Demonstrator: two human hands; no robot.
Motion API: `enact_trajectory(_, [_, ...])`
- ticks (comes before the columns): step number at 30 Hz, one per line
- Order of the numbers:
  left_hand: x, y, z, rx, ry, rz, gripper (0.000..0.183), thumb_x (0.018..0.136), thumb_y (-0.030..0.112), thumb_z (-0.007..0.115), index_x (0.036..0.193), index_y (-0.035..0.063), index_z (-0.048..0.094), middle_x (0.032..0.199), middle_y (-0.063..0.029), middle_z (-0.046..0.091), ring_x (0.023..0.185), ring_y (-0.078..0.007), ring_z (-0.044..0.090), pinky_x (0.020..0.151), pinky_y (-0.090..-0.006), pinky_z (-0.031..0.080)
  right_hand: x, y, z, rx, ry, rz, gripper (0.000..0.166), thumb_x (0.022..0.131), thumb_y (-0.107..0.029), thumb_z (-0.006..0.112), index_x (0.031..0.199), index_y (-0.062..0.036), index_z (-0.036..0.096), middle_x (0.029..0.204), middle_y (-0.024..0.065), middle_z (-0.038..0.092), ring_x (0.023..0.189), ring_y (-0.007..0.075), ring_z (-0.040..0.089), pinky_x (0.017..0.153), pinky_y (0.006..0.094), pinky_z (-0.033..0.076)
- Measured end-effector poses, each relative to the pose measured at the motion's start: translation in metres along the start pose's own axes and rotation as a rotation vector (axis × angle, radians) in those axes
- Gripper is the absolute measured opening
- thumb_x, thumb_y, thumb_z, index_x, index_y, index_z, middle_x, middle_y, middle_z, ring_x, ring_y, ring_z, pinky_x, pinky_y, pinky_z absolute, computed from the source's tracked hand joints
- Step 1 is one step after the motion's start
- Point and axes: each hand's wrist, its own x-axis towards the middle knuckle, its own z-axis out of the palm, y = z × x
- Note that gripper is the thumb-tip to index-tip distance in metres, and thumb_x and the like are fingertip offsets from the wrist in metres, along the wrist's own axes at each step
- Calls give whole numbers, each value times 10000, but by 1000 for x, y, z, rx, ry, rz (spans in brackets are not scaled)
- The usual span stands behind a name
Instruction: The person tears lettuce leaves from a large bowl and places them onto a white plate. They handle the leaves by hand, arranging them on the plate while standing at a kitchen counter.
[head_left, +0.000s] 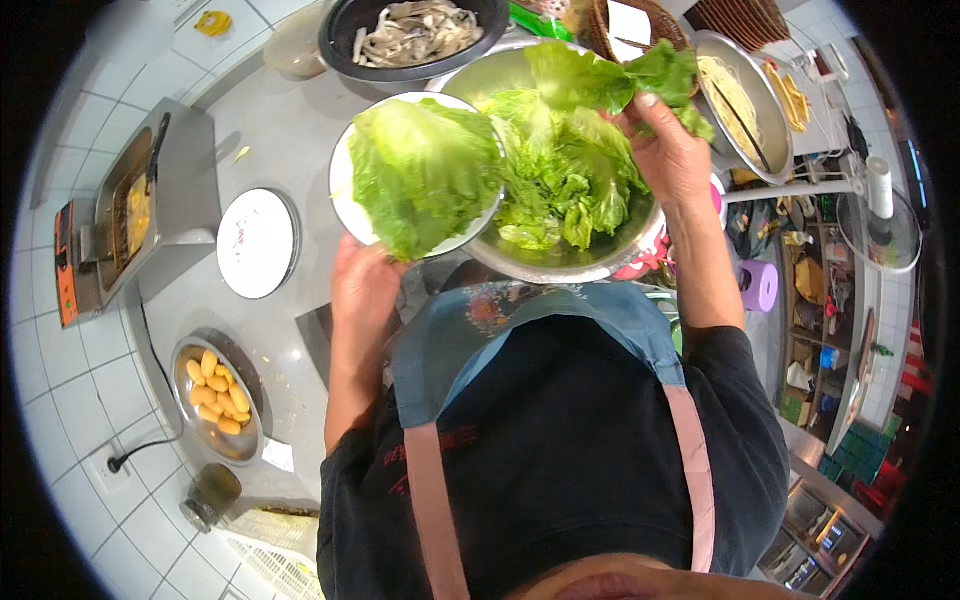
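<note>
My left hand (369, 277) grips the near rim of a white plate (343, 176) with a dark edge, its thumb by the lettuce. Green lettuce leaves (427, 172) are heaped on that plate, which overlaps the left side of a large steel bowl (570, 271). More torn lettuce (562, 180) lies in the bowl. Above the bowl's right side, my right hand (667, 142) pinches a lettuce leaf (581, 75) between thumb and fingers; the leaf stretches leftward over the far part of the bowl.
Stacked white plates (259, 244), a fryer (172, 202) and a steel dish of yellow-brown fried pieces (221, 394) stand left. A black bowl of mushrooms (420, 37) is beyond. At right are a woven basket (664, 26) and a steel bowl of noodles (731, 105).
</note>
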Motion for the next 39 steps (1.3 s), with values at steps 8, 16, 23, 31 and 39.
enact_trajectory(8, [4, -5, 6, 4, -28, -37, 429, 825, 42, 493, 1242, 19, 396, 1156, -117, 539, 985, -223, 567, 801, -374, 487, 9, -12, 81, -984, -602, -920, 277, 773, -38, 570, 1025, -112, 660, 1076, 82, 590, 986, 231, 584, 838, 291, 478])
enact_trajectory(16, [3, -8, -5, -38, -117, -51, 468, 853, 32, 470, 1301, 30, 333, 1251, -131, 476, 1105, -261, 516, 907, -427, 444, 4, -6, 73, -1250, -877, -704, 481, 626, 63, 536, 1069, -97, 632, 1196, 78, 545, 1111, 288, 527, 921, 379, 447])
enact_trajectory(23, [6, -7, 11, -127, -114, -70, 424, 835, 17, 476, 1246, 20, 374, 1180, -130, 524, 1031, -234, 565, 861, -399, 486, -3, -7, 66, -1307, -933, -543, 574, 549, 102, 481, 1071, -86, 631, 1212, 95, 521, 1100, 293, 525, 937, 382, 437])
enact_trajectory(31, [7, -10, 12, -152, -132, -85, 476, 807, -9, 479, 1266, 26, 356, 1184, -131, 517, 1014, -234, 575, 842, -396, 505, 0, -21, 50, -971, -1054, -395, 614, 539, 54, 423, 1139, 8, 544, 1200, 130, 540, 1139, 313, 500, 996, 389, 382])
enact_trajectory(39, [10, -13, 5, -108, -208, -57, 492, 838, 29, 465, 1308, 25, 319, 1259, -136, 470, 1081, -243, 532, 873, -386, 461, 6, -20, 40, -752, -721, -52, 276, 795, -67, 472, 1042, -2, 576, 974, 58, 596, 898, 144, 548, 786, 277, 431])
